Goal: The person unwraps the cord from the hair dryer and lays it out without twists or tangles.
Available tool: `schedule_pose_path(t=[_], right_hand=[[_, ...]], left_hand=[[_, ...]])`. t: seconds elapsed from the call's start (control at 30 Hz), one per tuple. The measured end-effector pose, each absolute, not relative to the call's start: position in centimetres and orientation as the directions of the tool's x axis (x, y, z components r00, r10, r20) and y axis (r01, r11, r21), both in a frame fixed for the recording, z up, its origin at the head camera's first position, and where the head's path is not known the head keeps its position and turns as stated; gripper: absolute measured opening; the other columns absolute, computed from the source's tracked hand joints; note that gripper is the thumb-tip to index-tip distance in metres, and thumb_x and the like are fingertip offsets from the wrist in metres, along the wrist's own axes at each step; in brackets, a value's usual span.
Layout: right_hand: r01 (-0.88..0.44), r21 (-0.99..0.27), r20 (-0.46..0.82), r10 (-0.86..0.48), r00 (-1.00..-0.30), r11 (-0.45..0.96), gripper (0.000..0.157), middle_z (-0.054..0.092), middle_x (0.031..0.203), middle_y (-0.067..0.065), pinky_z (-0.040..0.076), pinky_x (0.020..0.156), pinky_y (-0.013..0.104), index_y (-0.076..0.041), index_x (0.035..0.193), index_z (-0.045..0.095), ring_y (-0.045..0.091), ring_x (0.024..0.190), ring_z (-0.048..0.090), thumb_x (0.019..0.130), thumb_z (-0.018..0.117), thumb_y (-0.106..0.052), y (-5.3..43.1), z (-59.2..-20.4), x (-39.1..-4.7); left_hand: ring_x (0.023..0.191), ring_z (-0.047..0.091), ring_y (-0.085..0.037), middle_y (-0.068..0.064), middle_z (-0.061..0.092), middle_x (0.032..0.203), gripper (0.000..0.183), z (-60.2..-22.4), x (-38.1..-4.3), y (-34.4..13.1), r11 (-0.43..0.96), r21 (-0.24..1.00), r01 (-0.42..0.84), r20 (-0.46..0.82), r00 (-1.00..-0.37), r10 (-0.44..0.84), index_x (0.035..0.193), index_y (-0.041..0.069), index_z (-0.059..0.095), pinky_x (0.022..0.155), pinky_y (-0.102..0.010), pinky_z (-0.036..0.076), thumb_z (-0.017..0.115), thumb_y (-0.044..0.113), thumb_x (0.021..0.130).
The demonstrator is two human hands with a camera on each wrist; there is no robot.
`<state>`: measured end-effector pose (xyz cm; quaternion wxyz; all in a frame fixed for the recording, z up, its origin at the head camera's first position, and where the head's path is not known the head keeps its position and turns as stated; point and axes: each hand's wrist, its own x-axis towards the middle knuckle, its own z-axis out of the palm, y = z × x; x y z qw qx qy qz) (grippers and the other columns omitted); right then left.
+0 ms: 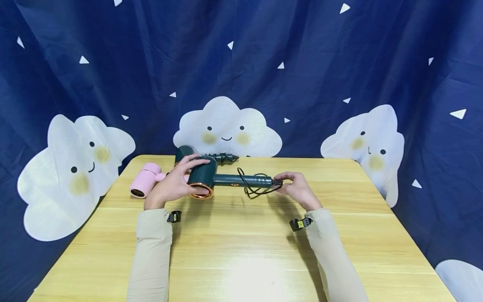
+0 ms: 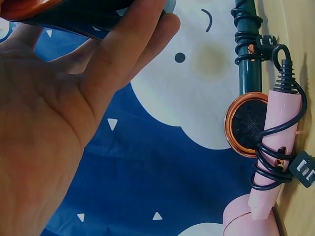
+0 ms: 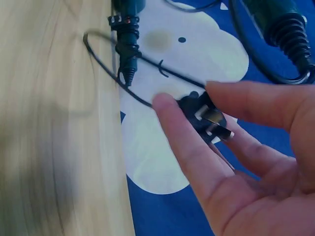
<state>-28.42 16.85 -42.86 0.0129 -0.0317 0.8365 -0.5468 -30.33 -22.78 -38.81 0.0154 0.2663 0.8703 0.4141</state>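
Observation:
A dark green hair dryer with copper trim is held up above the table, its handle pointing right. My left hand grips its barrel, thumb by the copper ring and fingers over the top. At the handle's end, my right hand pinches the black two-pin plug, seen close up in the right wrist view. The black cord hangs in loose loops around the handle. In the left wrist view only a dark edge of the held dryer's barrel shows.
A pink hair dryer lies at the table's left, its cord wound round the handle. Behind the held one lies another dark green hair dryer, also cord-wrapped. The wooden table ends at a blue cloud-patterned curtain.

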Motion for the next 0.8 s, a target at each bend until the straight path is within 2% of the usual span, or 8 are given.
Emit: schedule_pose_path(t=[0.07, 0.17, 0.33, 0.43, 0.5, 0.67, 0.73, 0.8], right_hand=[[-0.049, -0.919, 0.038, -0.036, -0.999, 0.391, 0.030, 0.069, 0.127, 0.023, 0.052, 0.086, 0.020, 0.005, 0.119, 0.071, 0.034, 0.126, 0.057, 0.090, 0.074, 0.000, 16.9, -42.7, -28.4], [-0.064, -0.922, 0.068, -0.005, -0.998, 0.382, 0.027, 0.067, 0.129, 0.025, 0.049, 0.086, 0.018, 0.005, 0.119, 0.071, 0.032, 0.125, 0.058, 0.093, 0.071, -0.001, 16.9, -42.5, -28.3], [-0.088, -0.918, 0.105, 0.022, -0.994, 0.387, 0.027, 0.065, 0.133, 0.023, 0.051, 0.081, 0.016, 0.004, 0.119, 0.072, 0.014, 0.102, 0.072, 0.093, 0.075, -0.005, 16.8, -41.9, -28.2], [-0.094, -0.920, 0.116, 0.035, -0.993, 0.380, 0.028, 0.065, 0.132, 0.022, 0.053, 0.074, 0.017, 0.002, 0.118, 0.072, 0.007, 0.090, 0.074, 0.092, 0.077, -0.006, 16.6, -41.4, -28.0], [-0.101, -0.922, 0.128, 0.047, -0.991, 0.373, 0.027, 0.066, 0.131, 0.021, 0.053, 0.072, 0.017, 0.002, 0.118, 0.072, 0.010, 0.090, 0.076, 0.092, 0.077, -0.006, 16.5, -41.0, -27.8], [-0.144, -0.929, 0.182, 0.081, -0.980, 0.342, 0.025, 0.065, 0.132, 0.022, 0.055, 0.073, 0.016, 0.005, 0.116, 0.070, 0.034, 0.107, 0.075, 0.093, 0.075, -0.003, 16.1, -40.3, -27.5], [-0.160, -0.931, 0.200, 0.092, -0.976, 0.329, 0.024, 0.066, 0.132, 0.023, 0.055, 0.072, 0.015, 0.005, 0.115, 0.070, 0.037, 0.108, 0.075, 0.093, 0.075, -0.002, 16.0, -40.1, -27.4], [-0.172, -0.933, 0.213, 0.101, -0.972, 0.315, 0.024, 0.066, 0.131, 0.024, 0.055, 0.072, 0.015, 0.006, 0.114, 0.070, 0.031, 0.105, 0.076, 0.092, 0.075, -0.001, 15.9, -39.9, -27.4]], left_hand=[[0.147, 0.036, -0.042, -0.003, 0.026, 0.168, 0.089, -38.9, -30.3, -22.8, 0.526, 0.721, 0.452, 0.194, -0.860, 0.473, 0.149, 0.039, 0.053, 0.111, -0.064, 0.042, 0.097, 0.030, 0.072], [0.146, 0.038, -0.042, -0.003, 0.026, 0.168, 0.090, -38.9, -30.3, -22.7, 0.525, 0.725, 0.445, 0.188, -0.862, 0.471, 0.149, 0.038, 0.052, 0.111, -0.063, 0.042, 0.097, 0.029, 0.072], [0.143, 0.041, -0.043, -0.007, 0.024, 0.169, 0.091, -38.9, -30.3, -22.7, 0.527, 0.724, 0.445, 0.183, -0.860, 0.476, 0.151, 0.036, 0.051, 0.110, -0.062, 0.043, 0.096, 0.028, 0.073], [0.143, 0.042, -0.043, -0.007, 0.024, 0.168, 0.090, -39.0, -30.4, -22.7, 0.526, 0.723, 0.448, 0.185, -0.859, 0.477, 0.150, 0.036, 0.051, 0.110, -0.061, 0.043, 0.096, 0.028, 0.073], [0.142, 0.044, -0.043, -0.008, 0.024, 0.168, 0.090, -39.0, -30.5, -22.7, 0.521, 0.726, 0.449, 0.186, -0.858, 0.480, 0.151, 0.034, 0.051, 0.110, -0.061, 0.043, 0.096, 0.028, 0.073], [0.139, 0.048, -0.044, -0.007, 0.023, 0.169, 0.090, -39.0, -30.5, -22.7, 0.518, 0.732, 0.443, 0.179, -0.858, 0.481, 0.151, 0.033, 0.051, 0.110, -0.060, 0.044, 0.095, 0.027, 0.074], [0.140, 0.046, -0.044, -0.006, 0.023, 0.169, 0.089, -39.0, -30.5, -22.7, 0.521, 0.729, 0.443, 0.177, -0.858, 0.481, 0.151, 0.034, 0.051, 0.110, -0.060, 0.044, 0.095, 0.028, 0.074], [0.140, 0.046, -0.044, -0.005, 0.023, 0.169, 0.089, -39.0, -30.5, -22.7, 0.519, 0.731, 0.442, 0.175, -0.858, 0.483, 0.151, 0.034, 0.051, 0.110, -0.061, 0.044, 0.095, 0.027, 0.074]])
